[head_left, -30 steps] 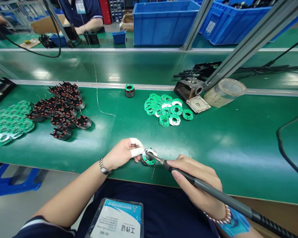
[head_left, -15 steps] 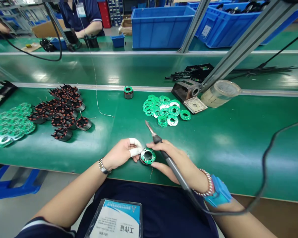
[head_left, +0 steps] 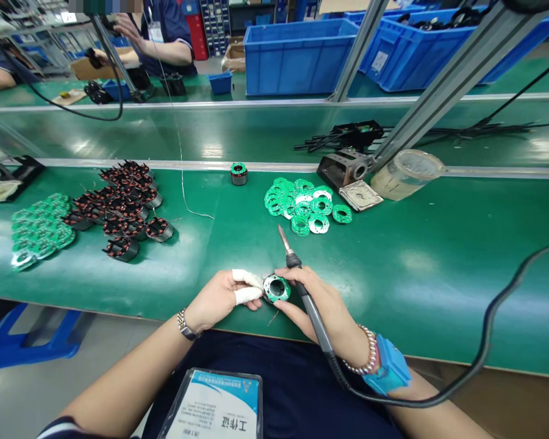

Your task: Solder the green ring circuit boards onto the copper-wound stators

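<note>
The left fingers (head_left: 247,296) pinch the left edge of a board-topped stator (head_left: 271,289) near the front of the tabletop (head_left: 393,268). The right fingers (head_left: 295,315) span its right side while clasping an iron (head_left: 313,317), tip pointing away. Loose boards (head_left: 303,197) lie beyond; other stators (head_left: 132,230) cluster left.

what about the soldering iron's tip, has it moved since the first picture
Yes, forward: the soldering iron's tip was over the held green ring; now it is beyond it, nearer the loose green boards.
</note>
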`<action>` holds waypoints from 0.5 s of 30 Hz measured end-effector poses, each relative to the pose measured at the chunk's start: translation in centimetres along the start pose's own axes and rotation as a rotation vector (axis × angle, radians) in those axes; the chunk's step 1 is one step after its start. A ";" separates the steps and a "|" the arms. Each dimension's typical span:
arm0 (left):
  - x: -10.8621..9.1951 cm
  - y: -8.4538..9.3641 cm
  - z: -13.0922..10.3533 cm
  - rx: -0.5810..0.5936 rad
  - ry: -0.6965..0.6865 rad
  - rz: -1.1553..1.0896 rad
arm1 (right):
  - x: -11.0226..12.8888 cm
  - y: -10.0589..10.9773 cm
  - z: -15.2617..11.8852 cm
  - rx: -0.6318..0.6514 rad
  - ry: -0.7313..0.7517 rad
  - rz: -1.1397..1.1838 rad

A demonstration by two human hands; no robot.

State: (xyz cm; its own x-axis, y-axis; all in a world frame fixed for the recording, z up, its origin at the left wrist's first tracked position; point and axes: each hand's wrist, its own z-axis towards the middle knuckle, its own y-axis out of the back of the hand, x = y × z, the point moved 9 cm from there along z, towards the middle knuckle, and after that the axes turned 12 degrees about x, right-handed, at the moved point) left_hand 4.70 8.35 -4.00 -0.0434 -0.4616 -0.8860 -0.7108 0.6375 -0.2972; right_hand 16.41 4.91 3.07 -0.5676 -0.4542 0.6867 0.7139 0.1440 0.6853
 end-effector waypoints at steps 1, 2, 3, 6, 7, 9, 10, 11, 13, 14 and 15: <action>0.0 -0.1 0.1 -0.002 -0.005 -0.018 | 0.1 0.1 -0.1 -0.021 -0.003 -0.008; 0.0 -0.1 0.3 -0.005 -0.005 -0.038 | 0.3 0.1 -0.2 -0.043 -0.006 -0.014; 0.0 -0.1 0.4 -0.007 0.000 -0.057 | 0.4 0.2 -0.3 -0.061 -0.011 -0.017; 0.1 -0.2 0.5 -0.006 0.032 -0.098 | 0.7 0.3 -0.5 -0.092 -0.017 -0.021; 0.1 -0.3 0.6 -0.001 0.045 -0.104 | 0.8 0.3 -0.4 -0.093 -0.012 -0.022; 0.1 -0.3 0.7 0.012 0.071 -0.108 | 1.2 0.6 -0.3 -0.100 0.012 -0.018; 0.1 -0.3 0.8 0.019 0.085 -0.108 | 1.3 0.8 -0.3 -0.108 0.027 -0.010; 0.1 -0.3 0.8 0.028 0.097 -0.105 | 1.5 1.1 -0.3 -0.120 0.042 0.000; 0.0 -0.3 1.0 0.048 0.115 -0.097 | 1.9 1.8 -0.4 -0.148 0.076 0.018; 0.0 -0.3 1.1 0.059 0.123 -0.092 | 2.1 2.2 -0.5 -0.159 0.090 0.023; 0.0 -0.3 1.2 0.069 0.130 -0.086 | 2.2 2.6 -0.6 -0.165 0.102 0.026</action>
State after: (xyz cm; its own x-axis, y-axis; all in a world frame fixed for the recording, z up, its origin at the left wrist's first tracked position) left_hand 5.75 8.93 -4.30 -0.0776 -0.5893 -0.8042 -0.6660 0.6308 -0.3980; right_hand 17.24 3.76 6.22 -0.5100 -0.5398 0.6697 0.7898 0.0146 0.6132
